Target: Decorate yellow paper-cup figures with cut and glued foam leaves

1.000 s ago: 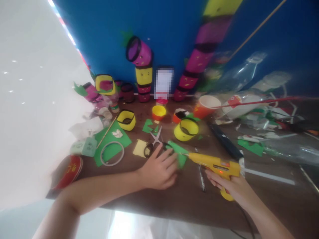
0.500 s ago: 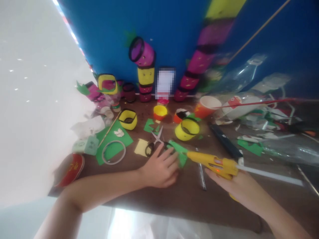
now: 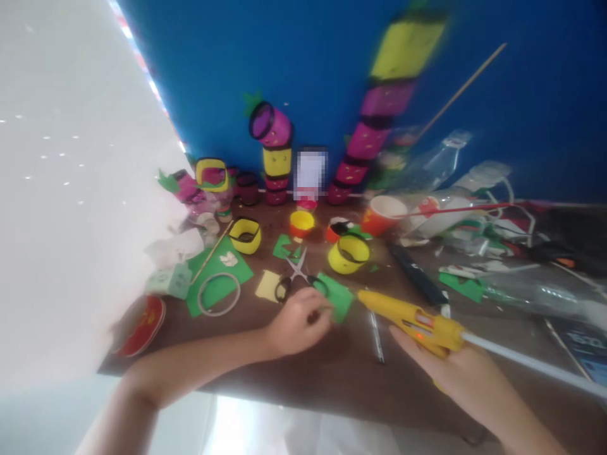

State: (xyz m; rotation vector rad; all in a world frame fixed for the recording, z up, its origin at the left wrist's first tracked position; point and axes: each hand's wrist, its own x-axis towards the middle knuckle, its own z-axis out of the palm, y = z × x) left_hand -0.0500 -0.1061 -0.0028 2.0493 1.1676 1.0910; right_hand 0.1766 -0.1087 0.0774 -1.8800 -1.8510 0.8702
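A yellow hot glue gun (image 3: 408, 319), with a white glue stick (image 3: 531, 361) out of its back, is gripped in my right hand (image 3: 469, 379). Its nozzle points left, and a small orange light glows on its side. My left hand (image 3: 301, 322) is closed, thumb and fingers drawn together over the table. Whatever they pinch is too blurred to make out. Just beyond them lie open scissors (image 3: 297, 273) with black handles, and a piece of green foam sheet (image 3: 336, 297). A pen (image 3: 376, 335) rests between my hands. Farther back stands a yellow ring-shaped cup (image 3: 348, 256) with a black rim.
On the left are a larger green sheet (image 3: 241, 268), a roll of tape (image 3: 219, 294) and a red tin (image 3: 142, 325). Pink and yellow stacked towers (image 3: 277, 162) stand against the blue wall. Plastic bottles (image 3: 441, 164) and a paper cup (image 3: 385, 215) crowd the right.
My left hand's fingers, spread near the scissors before, have curled together. The hand has drawn back slightly, uncovering the scissors' right handle. The glue gun stays in my right hand; the view has shifted a little.
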